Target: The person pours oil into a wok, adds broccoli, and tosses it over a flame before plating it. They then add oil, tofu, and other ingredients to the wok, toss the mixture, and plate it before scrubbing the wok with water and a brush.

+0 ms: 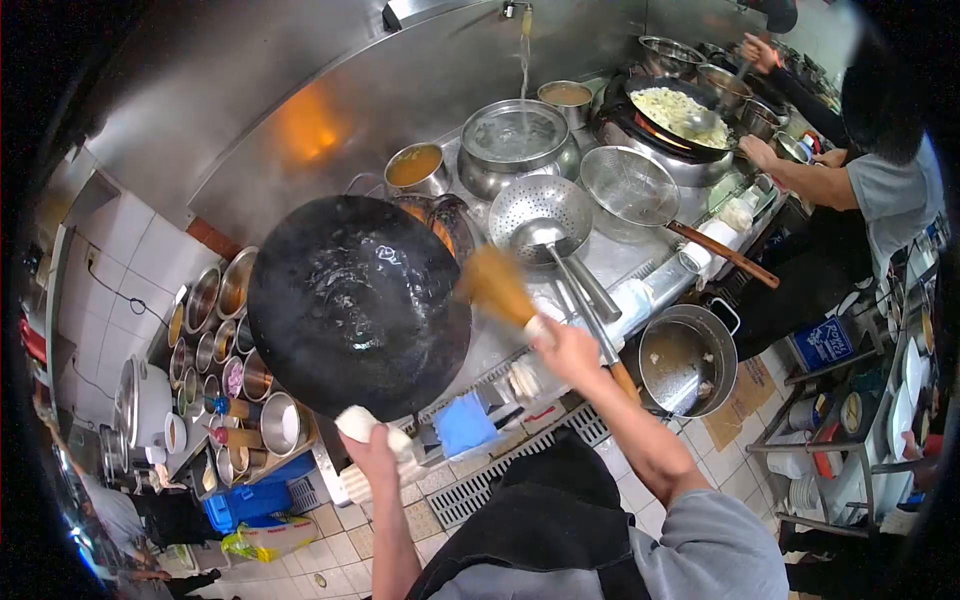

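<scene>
In the head view, my right hand (pixel 570 352) is closed around the pale handle end of a bamboo wok brush (pixel 500 285). Motion blurs the brush, which hangs just off the right rim of a large black wok (pixel 355 300). Water glistens in the wok's bottom, and it looks tilted on the stove. At the near rim, my left hand (pixel 370 455) grips a folded white cloth (pixel 375 428) pressed against the wok's edge. A ladle (pixel 590 310) rests in a perforated strainer (pixel 540 215) right of the brush, its wooden handle passing under my right arm.
Water runs from a tap (pixel 525 50) into a full metal pot (pixel 515 135). A mesh skimmer (pixel 630 185) lies right of it. Ingredient bowls (pixel 285 425) crowd the left. A pot of murky water (pixel 688 360) stands at right. A co-worker (pixel 890 180) cooks at another wok (pixel 680 115).
</scene>
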Available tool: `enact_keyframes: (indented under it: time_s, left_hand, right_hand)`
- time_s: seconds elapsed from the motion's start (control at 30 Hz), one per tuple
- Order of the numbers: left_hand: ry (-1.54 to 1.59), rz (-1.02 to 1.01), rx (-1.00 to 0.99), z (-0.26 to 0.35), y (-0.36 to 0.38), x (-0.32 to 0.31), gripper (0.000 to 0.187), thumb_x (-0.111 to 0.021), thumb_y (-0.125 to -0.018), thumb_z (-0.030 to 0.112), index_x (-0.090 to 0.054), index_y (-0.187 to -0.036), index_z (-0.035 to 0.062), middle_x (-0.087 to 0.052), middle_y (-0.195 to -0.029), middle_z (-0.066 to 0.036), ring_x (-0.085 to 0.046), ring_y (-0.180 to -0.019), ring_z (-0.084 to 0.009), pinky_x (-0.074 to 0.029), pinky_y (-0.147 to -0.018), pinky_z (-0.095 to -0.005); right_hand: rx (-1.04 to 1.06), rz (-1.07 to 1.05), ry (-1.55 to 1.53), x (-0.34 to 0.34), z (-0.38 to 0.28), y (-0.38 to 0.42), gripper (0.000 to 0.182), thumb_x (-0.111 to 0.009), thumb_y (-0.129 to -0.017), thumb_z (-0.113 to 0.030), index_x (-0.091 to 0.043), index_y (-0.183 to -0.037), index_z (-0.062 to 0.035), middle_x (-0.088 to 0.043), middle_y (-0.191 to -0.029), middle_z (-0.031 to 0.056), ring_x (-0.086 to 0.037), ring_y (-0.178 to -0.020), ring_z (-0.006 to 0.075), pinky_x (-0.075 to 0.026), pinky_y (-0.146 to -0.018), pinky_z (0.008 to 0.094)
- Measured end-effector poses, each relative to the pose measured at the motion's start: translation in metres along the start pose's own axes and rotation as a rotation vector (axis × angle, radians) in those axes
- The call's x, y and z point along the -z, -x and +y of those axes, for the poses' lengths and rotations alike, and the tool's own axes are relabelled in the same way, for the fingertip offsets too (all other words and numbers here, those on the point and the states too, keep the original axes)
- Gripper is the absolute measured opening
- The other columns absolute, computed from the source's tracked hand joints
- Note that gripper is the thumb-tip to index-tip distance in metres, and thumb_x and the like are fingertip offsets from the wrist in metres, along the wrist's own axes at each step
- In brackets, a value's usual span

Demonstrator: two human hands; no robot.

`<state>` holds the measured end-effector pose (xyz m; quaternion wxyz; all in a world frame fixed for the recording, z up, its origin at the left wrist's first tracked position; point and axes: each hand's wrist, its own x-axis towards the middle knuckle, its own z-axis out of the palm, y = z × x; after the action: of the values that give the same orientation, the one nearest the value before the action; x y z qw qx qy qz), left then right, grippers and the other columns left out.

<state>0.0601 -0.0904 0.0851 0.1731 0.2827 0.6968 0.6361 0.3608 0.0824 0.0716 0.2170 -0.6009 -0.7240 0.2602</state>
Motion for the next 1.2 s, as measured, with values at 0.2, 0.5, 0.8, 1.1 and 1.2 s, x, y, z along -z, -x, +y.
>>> enact_keyframes:
  time_s: [0.2, 0.5, 0.8, 1.1, 1.2]
  left_hand:
    - [0.365, -0.075, 0.550, -0.005, -0.044, -0.016, 0.012, -0.054, -0.078, 0.003, -0.055, -0.089, 0.0042, -0.054, -0.066, -0.004, -0.056, -0.052, -0.0172, -0.046, -0.045, -0.0307]
    - [0.712, -0.142, 0.666, -0.061, -0.069, -0.050, 0.002, -0.056, -0.081, 0.010, -0.056, -0.082, 0.0110, -0.056, -0.065, -0.001, -0.058, -0.054, -0.0154, -0.048, -0.047, -0.0304]
    - [0.640, -0.099, 0.826, -0.037, -0.063, -0.047, 0.021, -0.062, -0.085, 0.026, -0.059, -0.098, 0.0096, -0.063, -0.077, -0.003, -0.063, -0.063, -0.0181, -0.051, -0.052, -0.0322]
    - [0.381, 0.263, 0.667, -0.033, 0.109, 0.048, 0.041, -0.064, -0.080, 0.021, -0.048, -0.112, 0.0007, -0.062, -0.092, -0.013, -0.064, -0.079, -0.0252, -0.054, -0.062, -0.0346]
    - [0.272, 0.362, 0.855, -0.062, 0.181, 0.088, 0.033, -0.061, -0.081, 0.015, -0.049, -0.107, -0.0003, -0.058, -0.083, -0.012, -0.062, -0.066, -0.0256, -0.052, -0.053, -0.0359]
  right_hand:
    - [0.001, 0.058, 0.125, 0.021, 0.028, 0.015, 0.042, -0.051, -0.091, -0.038, -0.062, -0.117, -0.0084, -0.066, -0.091, 0.0212, -0.063, -0.085, 0.0406, -0.050, -0.075, 0.0483]
    - [0.057, 0.202, -0.194, -0.009, 0.136, 0.042, 0.052, -0.059, -0.082, -0.008, -0.047, -0.130, 0.0058, -0.061, -0.071, 0.0151, -0.058, -0.058, 0.0268, -0.047, -0.055, 0.0393]
    - [-0.180, 0.001, -0.911, 0.042, 0.032, -0.170, 0.010, -0.055, -0.091, -0.015, -0.053, -0.090, -0.0059, -0.048, -0.055, 0.0020, -0.045, -0.040, 0.0124, -0.035, -0.034, 0.0287]
    - [-0.440, -0.329, -1.629, 0.076, -0.092, -0.384, 0.012, -0.057, -0.082, -0.005, -0.047, -0.076, -0.0076, -0.048, -0.056, 0.0014, -0.049, -0.045, 0.0114, -0.040, -0.039, 0.0246]
    - [-0.221, -0.240, -1.201, 0.077, -0.061, -0.379, 0.008, -0.056, -0.082, -0.006, -0.049, -0.078, -0.0061, -0.050, -0.055, 0.0031, -0.051, -0.043, 0.0124, -0.040, -0.038, 0.0261]
